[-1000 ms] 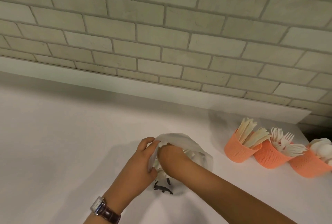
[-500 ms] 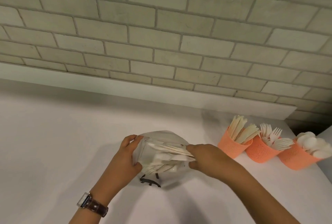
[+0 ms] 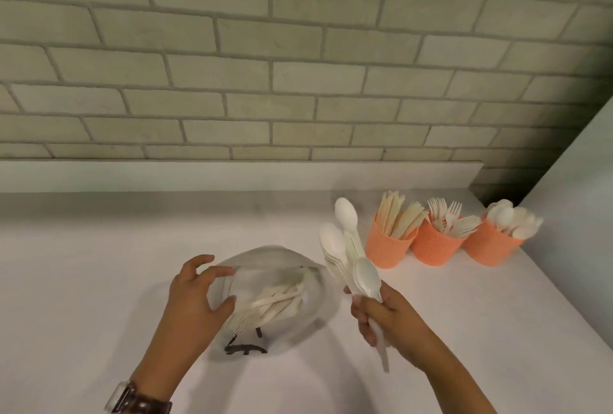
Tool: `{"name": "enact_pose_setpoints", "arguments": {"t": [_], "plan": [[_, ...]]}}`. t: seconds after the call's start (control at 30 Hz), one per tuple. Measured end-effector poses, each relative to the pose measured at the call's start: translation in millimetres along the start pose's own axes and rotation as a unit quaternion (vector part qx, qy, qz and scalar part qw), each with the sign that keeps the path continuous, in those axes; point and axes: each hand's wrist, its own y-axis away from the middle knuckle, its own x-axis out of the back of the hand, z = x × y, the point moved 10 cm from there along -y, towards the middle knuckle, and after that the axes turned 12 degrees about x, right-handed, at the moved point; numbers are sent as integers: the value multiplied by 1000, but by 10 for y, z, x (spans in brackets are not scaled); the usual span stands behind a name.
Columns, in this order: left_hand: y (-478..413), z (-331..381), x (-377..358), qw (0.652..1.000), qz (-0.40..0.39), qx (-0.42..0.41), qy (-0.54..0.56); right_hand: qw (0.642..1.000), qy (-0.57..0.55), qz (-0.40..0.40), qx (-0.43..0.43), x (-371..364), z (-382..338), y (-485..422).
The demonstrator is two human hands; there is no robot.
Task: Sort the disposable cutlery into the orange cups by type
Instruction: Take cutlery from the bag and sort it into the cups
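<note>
View from the head camera. A pale brick wall (image 3: 298, 65) rises behind a white tabletop (image 3: 83, 281), with a low white ledge (image 3: 232, 176) along their join and a white panel (image 3: 580, 198) closing the right side.

Centre: a translucent plastic bag (image 3: 265, 257) lies on the tabletop with its mouth open towards the right. Inside it I see loose cutlery (image 3: 272, 304), pale and piled lengthwise; the blur keeps me from sorting it by type.

The left hand (image 3: 195, 304), a wristwatch (image 3: 139, 402) on its wrist, is at the bag's left edge. Its fingers (image 3: 215, 271) are loosely spread, and the forefinger and thumb tips touch the film. Whether they pinch it, I cannot tell.

The right hand (image 3: 388, 320) is raised just right of the bag, clear of the tabletop. Its fingers (image 3: 365, 324) are wrapped round the handles of a bundle of spoons (image 3: 345, 247), whose bowls fan upward and to the left.

Far right: three orange cups stand in a row, touching or nearly so. The left cup (image 3: 386, 249) holds knives (image 3: 394, 217), the middle cup (image 3: 434, 247) forks (image 3: 451, 219), and the right cup (image 3: 487, 247) stored spoons (image 3: 510, 219). The bundle's uppermost bowl appears just beside the left cup.
</note>
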Motion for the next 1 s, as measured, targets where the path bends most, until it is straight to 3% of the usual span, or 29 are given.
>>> {"name": "enact_pose_setpoints", "arguments": {"t": [0.2, 0.37, 0.67, 1.0], "plan": [[232, 549, 3, 994, 98, -53, -18, 984, -111, 133, 35, 388, -60, 229], [501, 1203, -628, 989, -5, -102, 111, 973, -133, 184, 51, 860, -46, 431], [1135, 2414, -2121, 953, -177, -64, 236, 970, -179, 158, 45, 1910, 114, 848], [1401, 3087, -2847, 918, -217, 49, 329, 953, -296, 64, 16, 2542, 282, 1135]]}}
